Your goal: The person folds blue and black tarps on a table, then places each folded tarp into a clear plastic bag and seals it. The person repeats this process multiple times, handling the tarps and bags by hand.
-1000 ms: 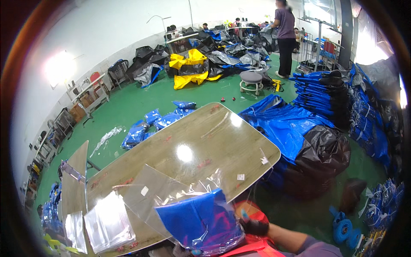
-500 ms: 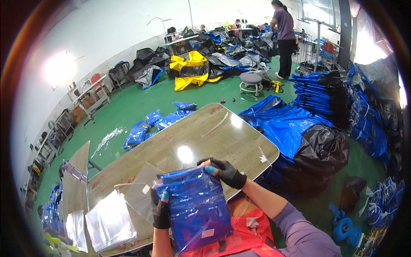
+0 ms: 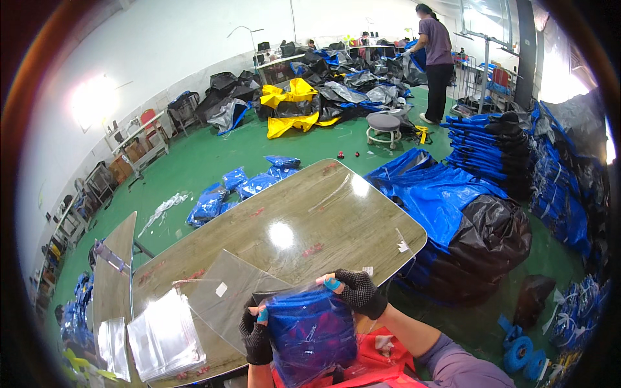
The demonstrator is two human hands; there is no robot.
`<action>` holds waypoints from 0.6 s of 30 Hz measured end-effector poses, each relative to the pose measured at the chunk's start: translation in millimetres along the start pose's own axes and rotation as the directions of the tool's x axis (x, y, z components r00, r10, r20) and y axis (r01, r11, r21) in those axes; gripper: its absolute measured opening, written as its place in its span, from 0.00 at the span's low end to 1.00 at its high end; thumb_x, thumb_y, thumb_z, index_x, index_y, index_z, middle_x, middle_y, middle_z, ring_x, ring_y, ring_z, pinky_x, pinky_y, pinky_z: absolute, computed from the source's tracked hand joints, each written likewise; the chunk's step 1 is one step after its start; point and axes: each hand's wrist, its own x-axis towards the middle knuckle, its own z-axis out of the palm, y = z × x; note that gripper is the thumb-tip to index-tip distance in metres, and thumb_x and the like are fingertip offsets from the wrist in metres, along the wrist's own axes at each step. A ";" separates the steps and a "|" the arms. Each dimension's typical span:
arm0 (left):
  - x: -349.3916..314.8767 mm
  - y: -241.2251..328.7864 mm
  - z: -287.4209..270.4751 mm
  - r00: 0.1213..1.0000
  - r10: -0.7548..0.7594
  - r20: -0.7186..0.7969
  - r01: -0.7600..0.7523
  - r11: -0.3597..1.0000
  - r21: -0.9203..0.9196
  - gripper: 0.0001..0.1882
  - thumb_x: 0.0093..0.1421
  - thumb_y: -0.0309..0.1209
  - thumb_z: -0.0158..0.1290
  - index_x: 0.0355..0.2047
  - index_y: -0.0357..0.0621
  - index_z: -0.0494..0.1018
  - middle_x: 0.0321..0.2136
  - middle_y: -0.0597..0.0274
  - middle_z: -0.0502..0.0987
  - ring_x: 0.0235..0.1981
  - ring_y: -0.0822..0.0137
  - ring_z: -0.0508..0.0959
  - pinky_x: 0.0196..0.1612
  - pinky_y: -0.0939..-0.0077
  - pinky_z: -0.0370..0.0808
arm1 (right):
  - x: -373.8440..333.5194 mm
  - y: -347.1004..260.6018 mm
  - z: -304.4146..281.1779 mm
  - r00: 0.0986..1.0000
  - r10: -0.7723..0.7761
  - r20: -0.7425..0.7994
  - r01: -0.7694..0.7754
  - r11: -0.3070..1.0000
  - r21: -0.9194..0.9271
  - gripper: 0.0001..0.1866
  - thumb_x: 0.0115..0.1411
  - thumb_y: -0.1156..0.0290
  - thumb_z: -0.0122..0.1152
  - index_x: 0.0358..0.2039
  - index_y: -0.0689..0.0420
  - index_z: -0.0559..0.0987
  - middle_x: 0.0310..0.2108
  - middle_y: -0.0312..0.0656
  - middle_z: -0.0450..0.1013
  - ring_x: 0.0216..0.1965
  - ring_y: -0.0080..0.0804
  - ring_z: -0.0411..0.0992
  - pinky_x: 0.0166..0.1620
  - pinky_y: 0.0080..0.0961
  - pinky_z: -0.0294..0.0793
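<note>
Between my hands is a clear plastic bag (image 3: 312,330) with folded blue sheeting inside, held over my lap at the table's near edge. My left hand (image 3: 257,331), in a black dotted fingerless glove, is closed on the bag's upper left side. The upper right corner is pinched by my right hand (image 3: 358,291), gloved the same way. Blue wrapping shows on a finger or thumb of each hand. A flat clear plastic sheet or bag (image 3: 240,284) with a small white label lies on the wood-grain table (image 3: 330,220), just beyond my left hand.
A stack of clear bags (image 3: 165,339) lies on the table's left end. Packed blue bundles (image 3: 207,204) sit on the floor beyond. At right are a large blue-and-black tarp heap (image 3: 479,220) and a folded pile (image 3: 485,145). A person (image 3: 436,61) stands near a grey stool (image 3: 383,123).
Both hands and the bag have moved down and to the right, toward my lap. The bag's top is now pulled toward me. The far person has bent an arm outward with blue material.
</note>
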 end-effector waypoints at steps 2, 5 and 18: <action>-3.9 -5.9 -3.9 0.999 0.007 -0.044 -0.004 0.998 0.067 0.09 0.61 0.36 0.57 0.30 0.45 0.73 0.26 0.73 0.71 0.30 0.79 0.67 0.36 0.82 0.63 | -5.4 2.7 1.6 0.998 0.061 -0.034 -0.062 0.998 -0.023 0.16 0.65 0.59 0.54 0.42 0.58 0.81 0.32 0.49 0.79 0.36 0.33 0.79 0.41 0.26 0.75; 1.9 -6.4 -5.8 0.993 0.116 -0.022 -0.107 0.964 0.245 0.08 0.62 0.34 0.54 0.33 0.42 0.72 0.25 0.70 0.71 0.29 0.78 0.68 0.34 0.82 0.66 | -7.0 11.1 0.7 0.989 0.125 -0.075 -0.138 0.968 -0.210 0.17 0.64 0.58 0.55 0.42 0.60 0.79 0.28 0.52 0.78 0.30 0.36 0.79 0.36 0.28 0.75; 57.1 150.7 66.8 0.831 0.411 0.376 -0.475 0.875 0.093 0.20 0.60 0.41 0.56 0.43 0.37 0.69 0.36 0.62 0.73 0.38 0.71 0.74 0.44 0.75 0.71 | 157.2 -17.8 19.6 0.970 -0.238 -0.057 0.238 0.858 0.455 0.18 0.65 0.56 0.51 0.34 0.61 0.73 0.35 0.44 0.75 0.36 0.28 0.73 0.40 0.28 0.73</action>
